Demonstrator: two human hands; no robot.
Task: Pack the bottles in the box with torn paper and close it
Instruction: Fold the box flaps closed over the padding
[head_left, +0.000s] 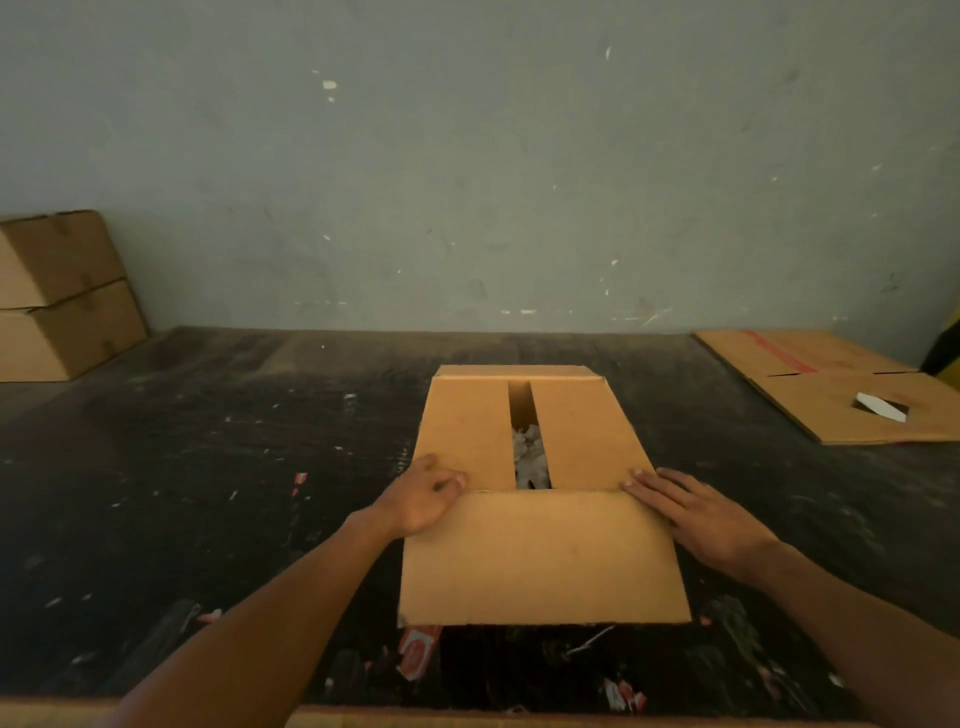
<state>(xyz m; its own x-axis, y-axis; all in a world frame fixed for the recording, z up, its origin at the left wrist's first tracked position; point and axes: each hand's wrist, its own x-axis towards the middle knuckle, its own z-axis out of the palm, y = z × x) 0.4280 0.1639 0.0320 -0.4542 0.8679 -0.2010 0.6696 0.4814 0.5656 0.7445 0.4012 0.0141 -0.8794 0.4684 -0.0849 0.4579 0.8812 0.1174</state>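
I'm looking down at the cardboard box (524, 452) in the middle of the dark tabletop (208, 467). Its two side flaps are folded in over the top and leave a narrow slot between them that runs straight away from me. Through that slot I can see crumpled torn paper (530, 454); no bottles are visible, so I take them to be buried beneath it.

What matters for the next move is the near flap (543, 558). It hangs out towards me, hinged along the box's front edge, with its long axis running left to right across my view. Both hands sit at that hinge line, one at each end.

My left hand (423, 496) rests at the left corner with its fingers curled loosely onto the left side flap, pressing rather than holding, as far as I can tell. My right hand (698, 514) lies flat, fingers straight, over the right corner where the near flap meets the right side flap. Neither grip has hold of anything.

I judge the packing done and the closing half finished. The near flap's free edge lies closer to me than either hand, so both would have to come back towards my body and lift it over. The hands look about equally near. The far flap seems to stand up behind the box.

A flattened carton (841, 384) lies to the right, and stacked cartons (57, 296) to the far left.
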